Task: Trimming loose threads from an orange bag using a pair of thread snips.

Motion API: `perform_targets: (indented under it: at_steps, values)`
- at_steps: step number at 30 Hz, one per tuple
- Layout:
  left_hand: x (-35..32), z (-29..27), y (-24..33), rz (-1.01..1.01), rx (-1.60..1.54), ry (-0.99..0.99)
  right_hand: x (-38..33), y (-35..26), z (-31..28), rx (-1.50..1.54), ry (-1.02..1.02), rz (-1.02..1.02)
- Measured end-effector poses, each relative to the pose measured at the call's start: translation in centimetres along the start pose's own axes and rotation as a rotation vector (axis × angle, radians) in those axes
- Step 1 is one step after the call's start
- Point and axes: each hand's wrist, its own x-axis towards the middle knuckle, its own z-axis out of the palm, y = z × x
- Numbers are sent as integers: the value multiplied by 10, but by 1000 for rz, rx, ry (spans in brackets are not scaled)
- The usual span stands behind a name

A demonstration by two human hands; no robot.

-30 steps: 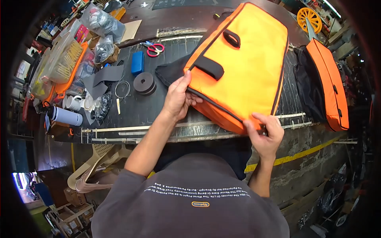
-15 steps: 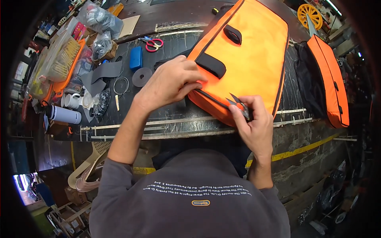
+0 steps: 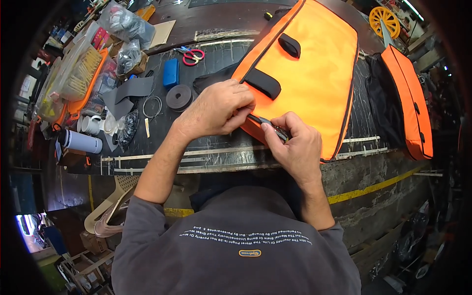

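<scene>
a dark, worn surface [image 3: 221,142] carries everything. a large orange bag [image 3: 314,83] with black trim lies across its middle, and a second orange and black bag [image 3: 405,103] lies at the right end. to the left lie red-handled scissors [image 3: 192,56], a blue case [image 3: 170,73], a black tape roll [image 3: 179,97], a wire ring [image 3: 152,106], grey fabric pieces [image 3: 129,91] and a white bottle [image 3: 81,141]

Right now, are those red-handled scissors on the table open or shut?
Shut, it seems: the red-handled scissors lie flat on the dark table, handle loops close together; the blades are too small to confirm.
</scene>
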Motion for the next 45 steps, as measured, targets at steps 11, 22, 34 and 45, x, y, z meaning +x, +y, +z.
perform_targets:
  at_steps: [11, 22, 34, 45]
  values:
    - [-3, 6, 5, 17, -25, 139, 9, -6, 5, -85, -42, -4]
    - [-6, 8, 4, -9, -88, 175, 6, -6, 1, -96, -46, 21]
    - [-8, 7, 1, -24, -115, 184, 8, -4, 5, -104, -37, -17]
    - [-8, 6, 3, -66, -93, 138, 17, -8, 16, -115, -51, -27]
